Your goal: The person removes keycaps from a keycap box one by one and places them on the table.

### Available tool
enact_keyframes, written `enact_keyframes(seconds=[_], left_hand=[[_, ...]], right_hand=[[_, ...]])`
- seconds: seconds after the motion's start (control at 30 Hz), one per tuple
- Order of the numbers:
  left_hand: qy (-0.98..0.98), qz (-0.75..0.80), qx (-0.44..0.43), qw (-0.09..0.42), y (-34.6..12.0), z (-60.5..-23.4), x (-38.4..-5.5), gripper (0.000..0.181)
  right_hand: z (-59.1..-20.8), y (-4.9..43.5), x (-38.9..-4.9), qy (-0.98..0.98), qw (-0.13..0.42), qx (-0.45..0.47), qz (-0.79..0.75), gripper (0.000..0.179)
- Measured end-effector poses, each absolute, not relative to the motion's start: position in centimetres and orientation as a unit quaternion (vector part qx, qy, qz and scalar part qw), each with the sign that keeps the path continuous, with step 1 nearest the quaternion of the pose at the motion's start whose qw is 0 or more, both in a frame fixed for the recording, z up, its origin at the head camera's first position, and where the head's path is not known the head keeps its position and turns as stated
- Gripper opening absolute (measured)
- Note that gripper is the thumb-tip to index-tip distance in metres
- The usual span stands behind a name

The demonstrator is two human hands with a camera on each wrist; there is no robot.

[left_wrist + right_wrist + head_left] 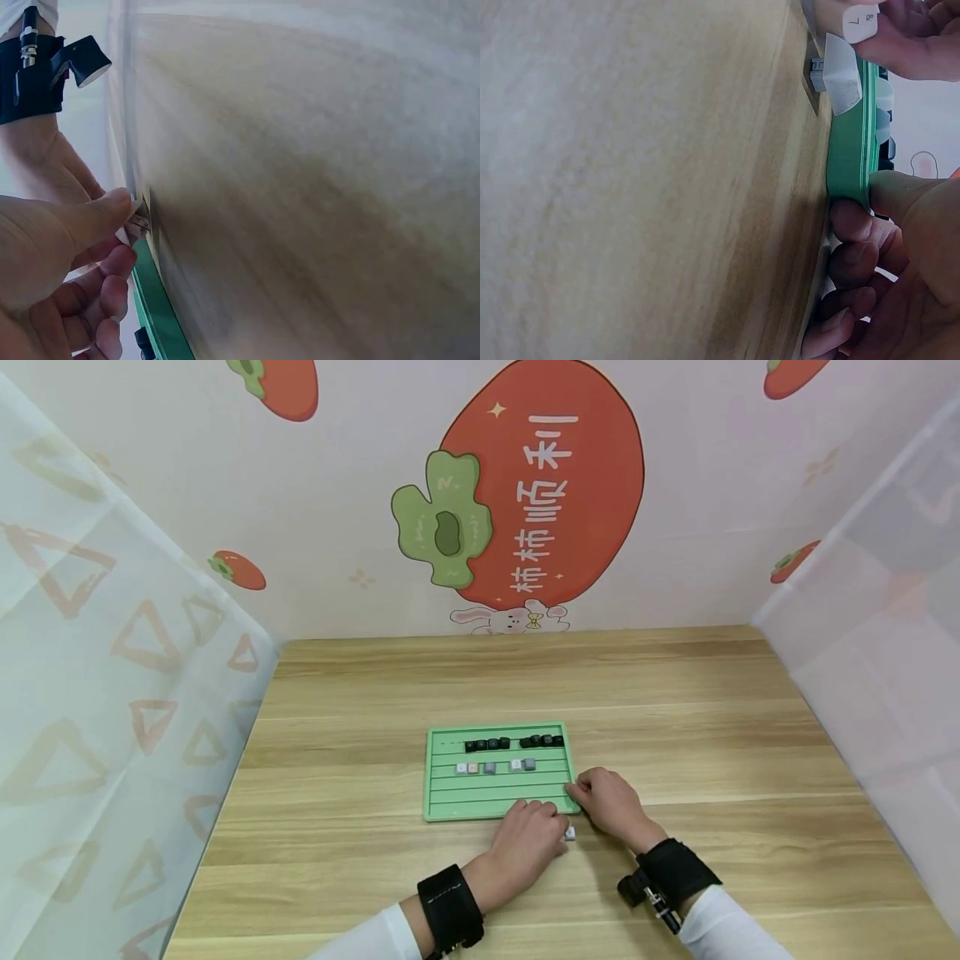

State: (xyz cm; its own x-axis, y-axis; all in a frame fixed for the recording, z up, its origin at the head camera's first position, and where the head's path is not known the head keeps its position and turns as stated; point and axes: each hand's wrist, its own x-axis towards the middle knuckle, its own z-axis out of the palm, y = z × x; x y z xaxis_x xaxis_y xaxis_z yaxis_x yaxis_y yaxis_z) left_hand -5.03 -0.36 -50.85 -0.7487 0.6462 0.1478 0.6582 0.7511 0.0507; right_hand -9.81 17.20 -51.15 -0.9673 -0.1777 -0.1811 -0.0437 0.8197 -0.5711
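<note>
A shallow green tray with raised ridges lies on the table, holding rows of black keycaps and white, grey and pinkish keycaps. My right hand pinches its near right corner, thumb above and curled fingers at the side. At the near edge, my left hand pinches a white keycap marked 7 and &. Another pale keycap rests on the wood close to the tray's side. In the head view, a white keycap shows beside my left fingertips.
The wooden table extends around the tray on all sides. A printed backdrop stands behind it, with pale curtains at left and right. Black straps with small cameras sit on both wrists.
</note>
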Motion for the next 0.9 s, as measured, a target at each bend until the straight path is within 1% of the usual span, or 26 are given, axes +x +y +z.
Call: enact_keyframes(seconds=[0.23, 0.63, 0.9], left_hand=[[-0.938, -0.042, -0.337, 0.073, -0.24, -50.88, -5.03, 0.021], [-0.935, -0.035, -0.338, 0.099, -0.45, -50.99, -5.00, 0.020], [-0.937, -0.034, -0.331, 0.109, -0.46, -51.07, -4.99, 0.026]], right_hand=[[-51.21, 17.14, -9.84, 0.948, 0.112, -0.060, -0.293, 0.052], [-51.14, 17.17, -9.83, 0.947, 0.112, -0.063, -0.293, 0.053], [-51.05, 17.17, -9.84, 0.947, 0.114, -0.063, -0.294, 0.053]])
